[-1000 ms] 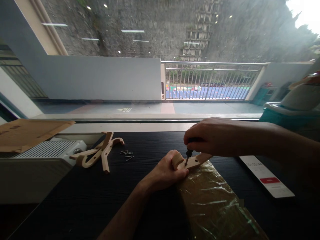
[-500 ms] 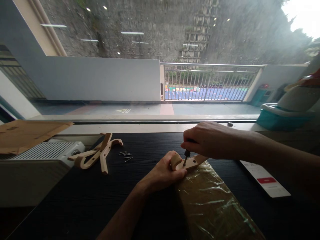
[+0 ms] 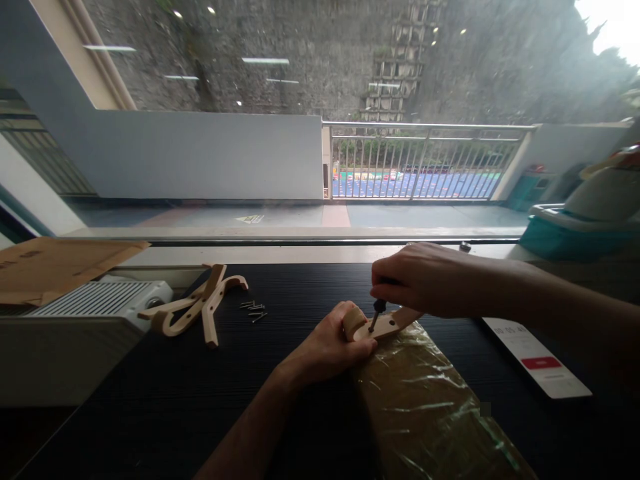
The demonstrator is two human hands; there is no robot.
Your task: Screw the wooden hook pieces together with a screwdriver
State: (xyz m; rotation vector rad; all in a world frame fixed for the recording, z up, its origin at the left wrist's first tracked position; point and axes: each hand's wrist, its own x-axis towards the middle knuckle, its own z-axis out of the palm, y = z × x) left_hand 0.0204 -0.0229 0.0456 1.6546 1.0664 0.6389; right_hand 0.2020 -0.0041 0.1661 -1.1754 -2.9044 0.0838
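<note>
A pale wooden piece [image 3: 385, 325] with a curled end and a dark hole lies over the far end of a box wrapped in shiny tape [image 3: 425, 400]. My left hand [image 3: 345, 333] is closed around its curled end, thumb along the near side. Above it, my right hand [image 3: 405, 280] grips a screwdriver [image 3: 379, 308] by the handle, most of which the fingers hide. The tilted shaft reaches down to a spot in the wood near my left thumb; whether a screw sits under the tip I cannot make out.
Several screws [image 3: 255, 308] lie on the black table [image 3: 280, 287], beside more curved wooden pieces [image 3: 210, 307]. A phone [image 3: 540, 360] with a lit screen rests at the right. Brown cardboard [image 3: 70, 263] covers part of a white radiator [image 3: 100, 300] at the left. A window is beyond the table.
My right hand and the screwdriver handle lean slightly further right, while the tip stays on the same spot of the wood. The whole view has shifted a little; my left hand keeps its grip.
</note>
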